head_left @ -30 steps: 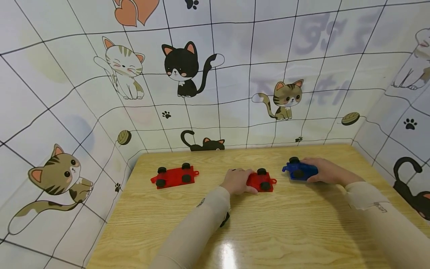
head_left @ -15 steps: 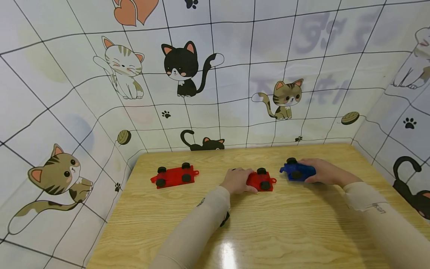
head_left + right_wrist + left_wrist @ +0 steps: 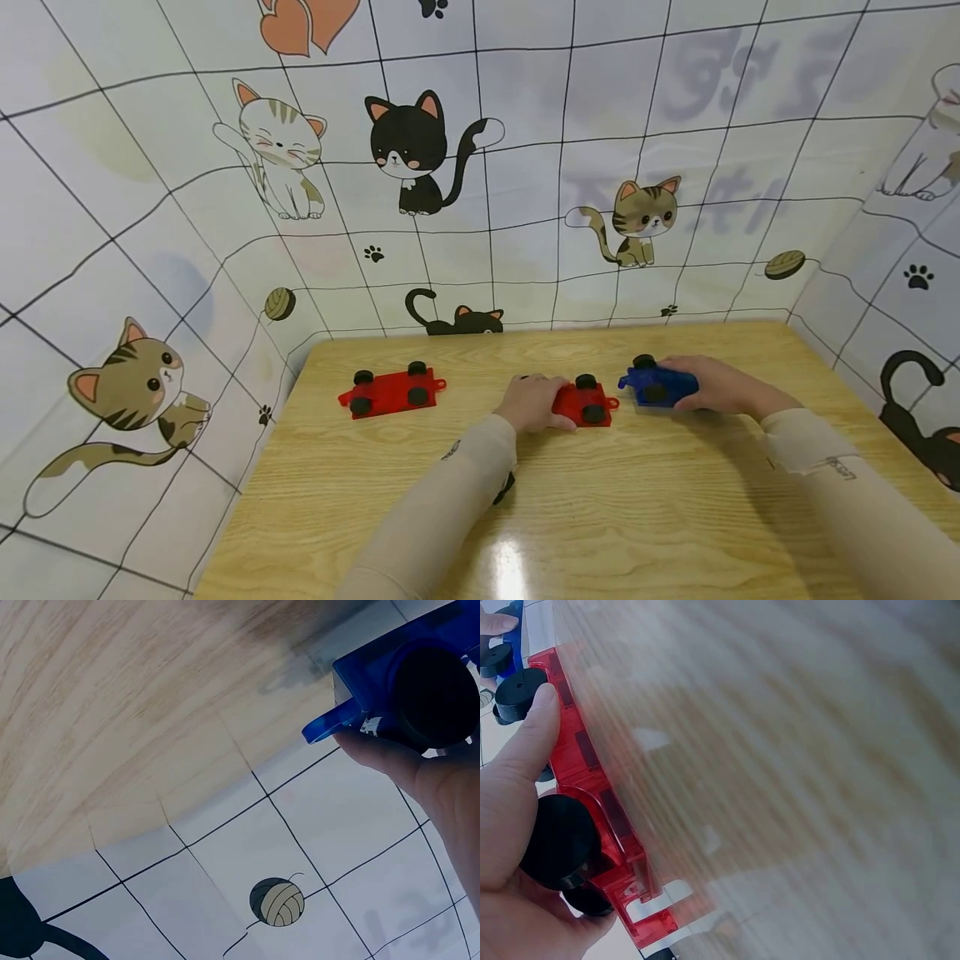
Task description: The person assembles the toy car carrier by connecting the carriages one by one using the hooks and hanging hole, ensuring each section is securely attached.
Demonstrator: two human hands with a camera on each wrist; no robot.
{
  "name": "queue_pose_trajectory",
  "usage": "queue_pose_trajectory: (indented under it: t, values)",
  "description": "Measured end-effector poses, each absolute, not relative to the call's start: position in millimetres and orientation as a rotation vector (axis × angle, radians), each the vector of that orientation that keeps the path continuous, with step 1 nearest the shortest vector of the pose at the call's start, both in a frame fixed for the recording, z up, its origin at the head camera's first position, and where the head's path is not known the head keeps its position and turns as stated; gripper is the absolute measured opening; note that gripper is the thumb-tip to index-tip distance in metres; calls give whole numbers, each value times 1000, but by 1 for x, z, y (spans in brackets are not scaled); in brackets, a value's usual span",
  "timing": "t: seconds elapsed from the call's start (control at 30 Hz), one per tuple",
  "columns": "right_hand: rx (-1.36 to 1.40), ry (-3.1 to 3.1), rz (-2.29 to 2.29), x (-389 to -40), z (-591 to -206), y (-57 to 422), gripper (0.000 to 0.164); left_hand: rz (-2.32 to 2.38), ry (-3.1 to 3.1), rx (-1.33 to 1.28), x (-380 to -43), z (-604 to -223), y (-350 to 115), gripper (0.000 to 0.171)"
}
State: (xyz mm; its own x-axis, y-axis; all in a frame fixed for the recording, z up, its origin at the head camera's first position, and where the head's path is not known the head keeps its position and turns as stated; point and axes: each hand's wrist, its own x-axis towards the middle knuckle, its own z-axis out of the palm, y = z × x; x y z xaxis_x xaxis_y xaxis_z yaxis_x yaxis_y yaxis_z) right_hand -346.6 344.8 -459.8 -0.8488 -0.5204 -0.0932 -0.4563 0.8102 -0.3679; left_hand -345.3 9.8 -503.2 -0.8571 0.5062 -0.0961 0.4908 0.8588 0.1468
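On the table lies a red toy train car (image 3: 576, 397), its black wheels facing up. My left hand (image 3: 529, 405) holds it, the thumb against a wheel in the left wrist view, where the red body (image 3: 574, 739) is seen from its end. At the right, my right hand (image 3: 718, 386) grips a blue toy train car (image 3: 678, 384) by its right end. Its hook points left, a short gap from the red car's ring. In the right wrist view the blue car's loop (image 3: 334, 724) shows beside the fingers.
Another red train car (image 3: 390, 392) lies wheels up at the left of the wooden table (image 3: 600, 517). A black wheel (image 3: 504, 490) peeks from under my left sleeve; the rest is hidden. A cat-patterned cloth wall (image 3: 525, 192) surrounds the table's back and sides.
My right hand has moved slightly left with the blue train car, bringing its hook closer to the held red car. The left hand and both red cars stay in place.
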Motion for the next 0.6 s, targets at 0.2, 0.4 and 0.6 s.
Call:
queue_pose_trajectory:
  t: [0.2,0.4,0.6]
  values:
    - [-766,2789,-535,-344,-462,344,84,172,2901,785,-343,-501,9,83]
    - [-760,2788,-557,-343,-463,343,84,163,2906,781,-340,-497,10,81]
    - [-769,2787,-559,-340,-464,343,84,147,2917,786,-339,-495,10,78]
